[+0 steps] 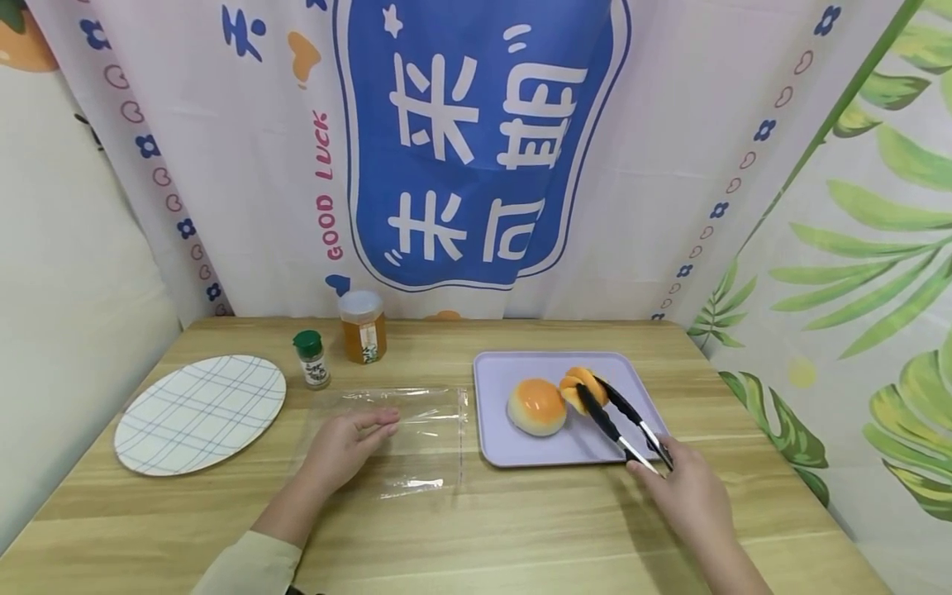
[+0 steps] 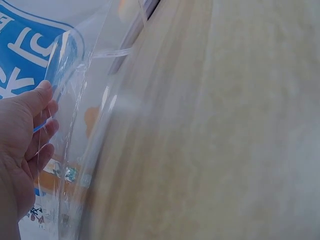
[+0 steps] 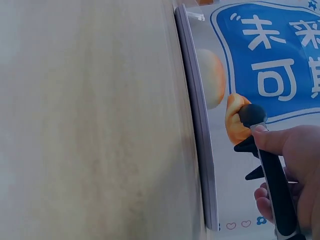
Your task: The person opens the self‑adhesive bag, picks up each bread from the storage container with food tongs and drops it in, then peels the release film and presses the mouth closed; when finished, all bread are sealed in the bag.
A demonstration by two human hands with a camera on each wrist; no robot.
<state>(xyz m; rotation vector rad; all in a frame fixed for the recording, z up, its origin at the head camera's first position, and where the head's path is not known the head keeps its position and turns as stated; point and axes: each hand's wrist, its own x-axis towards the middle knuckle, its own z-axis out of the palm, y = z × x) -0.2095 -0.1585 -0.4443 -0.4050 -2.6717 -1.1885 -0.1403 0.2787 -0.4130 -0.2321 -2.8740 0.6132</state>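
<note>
My left hand (image 1: 349, 446) holds a clear plastic bag (image 1: 424, 450) near its middle with the fingertips; in the left wrist view the film stands up beside the fingers. My right hand (image 1: 687, 487) grips black-tipped metal tongs (image 1: 613, 430). The tongs' tips are around a twisted golden bread roll (image 1: 576, 388) over the lilac tray (image 1: 491, 450). Whether this roll touches the tray is unclear. Left of it, a round bun (image 1: 537, 406) with a glossy orange top sits on the tray. In the right wrist view, the thumb presses along the tongs (image 3: 272, 185).
A white plate (image 1: 201, 413) with blue lines lies at the left. Behind the bag stand a green-capped shaker (image 1: 311, 361) and a jar (image 1: 363, 330) of amber contents. Printed curtains (image 1: 654, 124) hang behind the wooden table (image 1: 506, 537).
</note>
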